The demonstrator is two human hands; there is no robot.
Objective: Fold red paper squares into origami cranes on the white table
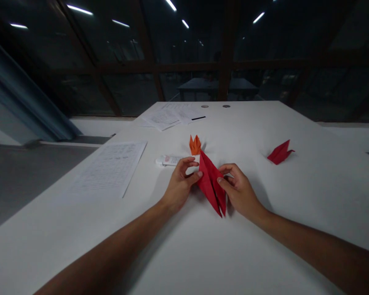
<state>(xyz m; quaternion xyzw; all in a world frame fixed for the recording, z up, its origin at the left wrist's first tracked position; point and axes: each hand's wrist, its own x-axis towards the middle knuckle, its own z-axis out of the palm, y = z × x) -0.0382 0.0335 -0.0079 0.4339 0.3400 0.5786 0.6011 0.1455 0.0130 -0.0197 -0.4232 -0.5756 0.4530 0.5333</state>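
Observation:
A red folded paper, long and diamond-shaped with a split lower end, is held just above the white table. My left hand pinches its left edge, thumb on the front. On its right edge, my right hand grips it between thumb and fingers. Right behind the paper's upper tip stands an orange folded paper piece. A white tube-like object with printed text lies beyond my left hand. Farther right rests a smaller red folded paper figure with a pointed tip.
Written sheets lie at the table's left, with more papers near the far edge. A black strip is beside them. Two small round discs sit at the far edge. Dark windows and a blue curtain stand beyond.

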